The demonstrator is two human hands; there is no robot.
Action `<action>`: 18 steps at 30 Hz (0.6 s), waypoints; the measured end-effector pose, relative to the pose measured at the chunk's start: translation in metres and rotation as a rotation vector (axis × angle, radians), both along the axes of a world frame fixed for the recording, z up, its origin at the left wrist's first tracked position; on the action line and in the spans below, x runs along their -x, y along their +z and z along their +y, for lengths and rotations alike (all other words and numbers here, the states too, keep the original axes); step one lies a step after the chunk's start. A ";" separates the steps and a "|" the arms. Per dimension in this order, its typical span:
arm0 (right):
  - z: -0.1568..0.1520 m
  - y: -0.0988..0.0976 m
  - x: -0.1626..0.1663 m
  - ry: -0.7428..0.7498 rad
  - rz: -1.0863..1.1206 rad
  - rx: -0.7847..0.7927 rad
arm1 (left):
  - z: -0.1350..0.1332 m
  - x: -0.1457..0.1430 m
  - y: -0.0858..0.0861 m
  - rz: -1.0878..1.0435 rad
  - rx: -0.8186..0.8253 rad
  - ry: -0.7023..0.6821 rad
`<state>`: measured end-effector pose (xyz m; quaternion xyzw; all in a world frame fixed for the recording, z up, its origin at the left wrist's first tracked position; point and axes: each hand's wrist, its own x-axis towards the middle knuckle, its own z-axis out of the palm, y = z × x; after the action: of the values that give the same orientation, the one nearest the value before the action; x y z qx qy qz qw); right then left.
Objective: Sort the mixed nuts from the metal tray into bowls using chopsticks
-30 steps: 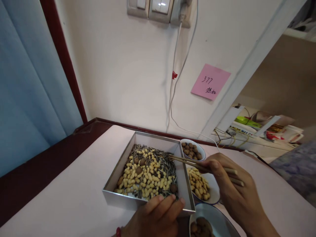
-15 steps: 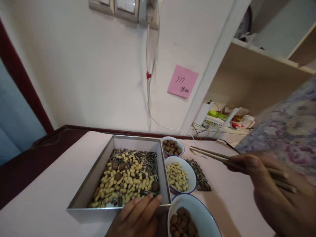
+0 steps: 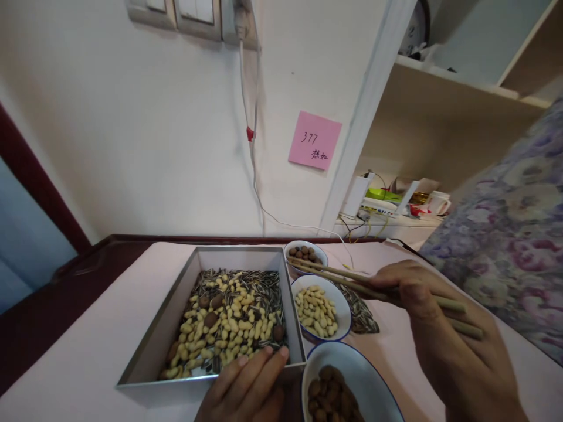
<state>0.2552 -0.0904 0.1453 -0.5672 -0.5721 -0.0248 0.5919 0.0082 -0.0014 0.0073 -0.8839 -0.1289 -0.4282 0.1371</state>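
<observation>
A silver box (image 3: 145, 357) full of mixed sunflower seeds, peanuts and brown nuts sits on the pale table. My left hand (image 3: 246, 390) rests on its near rim, fingers over the edge. My right hand (image 3: 444, 340) grips a pair of wooden chopsticks (image 3: 347, 280), whose tips reach over the far small bowl of brown nuts (image 3: 305, 255). Just below the sticks is a bowl of peanuts (image 3: 319, 308). A larger bowl of brown nuts (image 3: 347, 392) lies at the bottom edge. A pile of sunflower seeds (image 3: 361, 313) lies loose on the table beside the peanut bowl.
A wall with switches, a hanging white cable (image 3: 253, 152) and a pink sticky note (image 3: 314, 140) stands behind the table. Shelves with clutter (image 3: 396, 199) are at the right. Flowered fabric (image 3: 510, 223) fills the right side. A dark red ledge (image 3: 53, 293) borders the table's left.
My right hand with the chopsticks swung out to the right, away from the box, then came back left so the tips now lie over the far bowl. The camera turned right. My left hand stayed on the box.
</observation>
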 end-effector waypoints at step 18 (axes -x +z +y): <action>0.049 -0.042 0.029 0.260 -0.158 0.319 | -0.001 -0.003 -0.008 -0.011 -0.094 0.052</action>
<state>0.2258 -0.0411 0.1034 -0.5715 -0.6817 0.0984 0.4461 0.0116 -0.0021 -0.0003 -0.8705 -0.1322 -0.4350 0.1886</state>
